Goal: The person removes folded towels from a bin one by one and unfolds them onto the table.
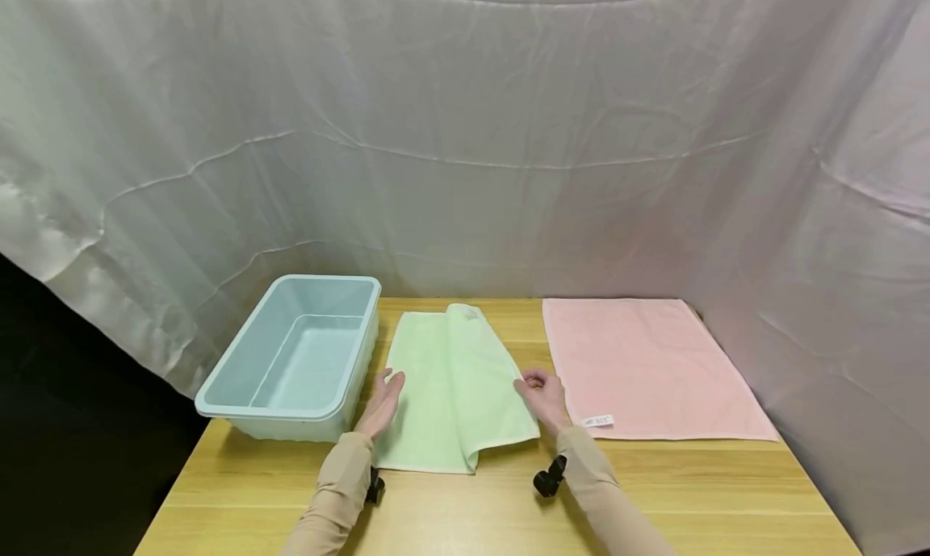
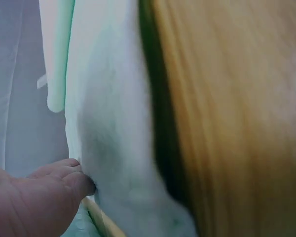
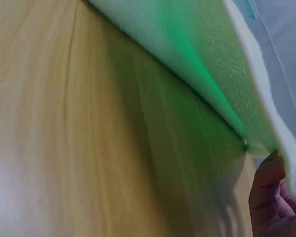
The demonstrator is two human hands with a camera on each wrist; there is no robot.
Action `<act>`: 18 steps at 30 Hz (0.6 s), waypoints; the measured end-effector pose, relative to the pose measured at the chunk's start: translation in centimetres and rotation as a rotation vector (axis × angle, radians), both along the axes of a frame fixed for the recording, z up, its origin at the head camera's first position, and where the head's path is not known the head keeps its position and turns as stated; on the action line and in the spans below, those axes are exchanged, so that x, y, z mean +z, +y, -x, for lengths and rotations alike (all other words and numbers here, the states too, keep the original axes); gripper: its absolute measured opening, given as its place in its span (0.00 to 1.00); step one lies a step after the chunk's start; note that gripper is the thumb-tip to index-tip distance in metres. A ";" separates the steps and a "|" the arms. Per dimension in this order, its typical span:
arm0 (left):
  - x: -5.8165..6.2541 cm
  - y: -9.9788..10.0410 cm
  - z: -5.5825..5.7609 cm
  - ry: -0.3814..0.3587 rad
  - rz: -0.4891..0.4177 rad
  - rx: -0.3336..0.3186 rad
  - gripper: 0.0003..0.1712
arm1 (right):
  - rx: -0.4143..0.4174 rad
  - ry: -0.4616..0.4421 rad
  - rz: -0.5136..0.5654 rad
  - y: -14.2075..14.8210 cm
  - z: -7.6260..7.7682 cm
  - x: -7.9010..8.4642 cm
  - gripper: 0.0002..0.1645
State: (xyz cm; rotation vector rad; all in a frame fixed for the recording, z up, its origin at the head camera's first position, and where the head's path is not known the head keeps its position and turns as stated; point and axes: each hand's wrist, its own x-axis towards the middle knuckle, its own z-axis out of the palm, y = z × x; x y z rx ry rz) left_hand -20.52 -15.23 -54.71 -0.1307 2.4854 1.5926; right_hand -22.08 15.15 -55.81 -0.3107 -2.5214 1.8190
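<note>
A light green towel [image 1: 425, 386] lies in the middle of the table, with its right part lifted and folding over toward the left. My right hand [image 1: 545, 399] pinches its right edge between thumb and fingers. In the right wrist view the raised towel edge [image 3: 259, 74] slants above the wood, gripped by the right hand's fingers [image 3: 269, 182]. At the towel's left edge is my left hand [image 1: 379, 407], thumb and fingers apart. The left wrist view has the left hand's fingers [image 2: 74, 180] at the towel [image 2: 113, 123].
A light blue plastic bin [image 1: 320, 354] stands on the table just left of the green towel. To the right a pink towel [image 1: 647, 370] is spread flat, with a white label [image 1: 597, 421] at its near left corner. Grey curtains [image 1: 465, 136] hang behind the wooden table [image 1: 450, 516].
</note>
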 end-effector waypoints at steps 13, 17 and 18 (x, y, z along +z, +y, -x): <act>0.1 -0.5 0.0 0.006 0.052 0.019 0.40 | -0.102 -0.035 -0.121 3.8 -1.8 -0.6 0.13; 0.1 -0.7 -0.1 -0.004 0.068 0.019 0.41 | -0.123 -0.053 -0.134 4.5 -2.3 -0.8 0.12; 0.1 -0.7 -0.2 -0.005 0.072 0.018 0.42 | -0.125 -0.055 -0.136 4.6 -2.4 -0.8 0.12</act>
